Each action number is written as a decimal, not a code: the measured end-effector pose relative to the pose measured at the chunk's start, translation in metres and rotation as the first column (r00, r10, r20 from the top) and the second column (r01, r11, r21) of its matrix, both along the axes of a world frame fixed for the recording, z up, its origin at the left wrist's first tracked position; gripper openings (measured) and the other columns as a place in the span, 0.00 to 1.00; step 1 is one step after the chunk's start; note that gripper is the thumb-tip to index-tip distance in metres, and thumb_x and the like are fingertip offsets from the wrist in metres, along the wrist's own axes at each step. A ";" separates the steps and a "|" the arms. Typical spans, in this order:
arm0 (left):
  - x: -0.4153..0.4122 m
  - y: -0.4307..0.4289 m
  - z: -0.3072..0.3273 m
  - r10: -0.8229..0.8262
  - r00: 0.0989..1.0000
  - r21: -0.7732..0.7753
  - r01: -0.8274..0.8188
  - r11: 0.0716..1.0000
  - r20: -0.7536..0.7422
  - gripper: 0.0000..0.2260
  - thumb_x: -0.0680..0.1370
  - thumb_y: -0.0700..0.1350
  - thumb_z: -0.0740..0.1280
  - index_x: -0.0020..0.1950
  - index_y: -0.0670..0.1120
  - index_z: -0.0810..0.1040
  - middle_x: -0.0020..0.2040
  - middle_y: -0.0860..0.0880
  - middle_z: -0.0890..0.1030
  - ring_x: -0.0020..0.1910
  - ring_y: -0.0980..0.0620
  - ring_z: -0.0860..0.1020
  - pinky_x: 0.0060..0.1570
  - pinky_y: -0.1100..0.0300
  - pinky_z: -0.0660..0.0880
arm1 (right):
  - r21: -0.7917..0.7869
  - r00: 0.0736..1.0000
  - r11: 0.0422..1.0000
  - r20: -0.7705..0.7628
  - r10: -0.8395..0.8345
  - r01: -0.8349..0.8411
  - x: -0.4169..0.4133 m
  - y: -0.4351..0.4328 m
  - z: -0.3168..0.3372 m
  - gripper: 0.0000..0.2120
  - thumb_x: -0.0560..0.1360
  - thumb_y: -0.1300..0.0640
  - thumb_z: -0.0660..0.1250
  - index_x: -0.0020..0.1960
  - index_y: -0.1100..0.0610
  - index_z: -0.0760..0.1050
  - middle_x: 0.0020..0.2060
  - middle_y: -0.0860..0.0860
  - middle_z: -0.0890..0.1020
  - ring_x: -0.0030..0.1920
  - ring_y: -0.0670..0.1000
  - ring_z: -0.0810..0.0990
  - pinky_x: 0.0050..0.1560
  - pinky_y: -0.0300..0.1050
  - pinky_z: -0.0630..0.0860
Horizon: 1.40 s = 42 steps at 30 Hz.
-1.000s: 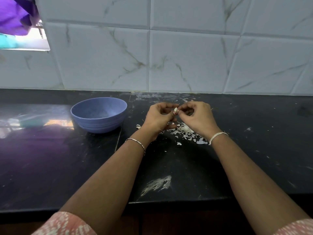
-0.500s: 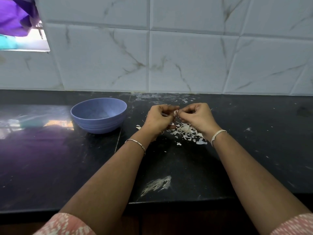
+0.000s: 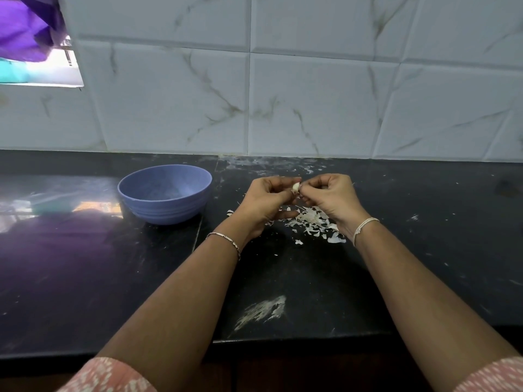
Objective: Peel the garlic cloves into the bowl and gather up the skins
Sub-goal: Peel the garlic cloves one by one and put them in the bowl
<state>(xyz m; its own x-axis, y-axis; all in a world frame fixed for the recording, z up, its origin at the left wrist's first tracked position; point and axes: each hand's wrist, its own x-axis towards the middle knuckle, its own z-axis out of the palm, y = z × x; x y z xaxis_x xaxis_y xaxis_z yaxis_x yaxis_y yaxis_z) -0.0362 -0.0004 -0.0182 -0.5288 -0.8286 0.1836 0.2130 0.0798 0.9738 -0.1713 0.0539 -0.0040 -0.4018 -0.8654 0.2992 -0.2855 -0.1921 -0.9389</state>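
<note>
A small white garlic clove (image 3: 295, 187) is held between both hands above the black counter. My left hand (image 3: 267, 203) pinches it with curled fingers. My right hand (image 3: 329, 198) meets it from the right, fingertips pinching at the clove. Below the hands lies a heap of white garlic skins (image 3: 310, 223). The blue bowl (image 3: 165, 193) stands to the left of my left hand; its inside is mostly hidden from this angle.
The black counter (image 3: 424, 250) runs to a marble-tiled wall behind. A pale smear (image 3: 261, 311) marks the counter near its front edge. A few stray skin flakes lie around the heap. A window with purple cloth (image 3: 25, 26) is at the top left.
Both hands stay together over the skins, with only small finger movements on the clove. The bowl has not moved.
</note>
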 end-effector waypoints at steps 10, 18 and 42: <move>-0.001 0.000 -0.001 0.027 0.999 -0.030 -0.026 0.999 0.031 0.07 0.78 0.37 0.69 0.53 0.46 0.82 0.46 0.44 0.81 0.40 0.55 0.80 0.39 0.57 0.82 | 0.028 0.999 0.999 -0.001 0.040 -0.040 -0.002 0.001 0.001 0.04 0.71 0.63 0.75 0.42 0.65 0.82 0.34 0.57 0.84 0.33 0.47 0.83 0.37 0.36 0.79; -0.001 0.000 -0.001 0.026 0.998 -0.034 -0.024 0.999 0.049 0.07 0.77 0.37 0.69 0.54 0.45 0.82 0.47 0.44 0.81 0.42 0.53 0.80 0.41 0.55 0.83 | 0.024 0.999 0.999 -0.028 0.023 -0.023 -0.002 0.000 0.001 0.04 0.70 0.64 0.75 0.38 0.62 0.82 0.30 0.54 0.83 0.31 0.46 0.81 0.34 0.35 0.77; -0.006 -0.004 -0.003 0.217 0.967 -0.185 -0.191 0.964 0.131 0.08 0.77 0.40 0.69 0.55 0.46 0.84 0.47 0.44 0.83 0.39 0.52 0.80 0.40 0.54 0.81 | -0.130 0.909 0.986 -0.389 -0.152 0.109 -0.003 -0.008 -0.006 0.06 0.68 0.61 0.74 0.35 0.53 0.80 0.30 0.46 0.81 0.31 0.42 0.77 0.34 0.34 0.74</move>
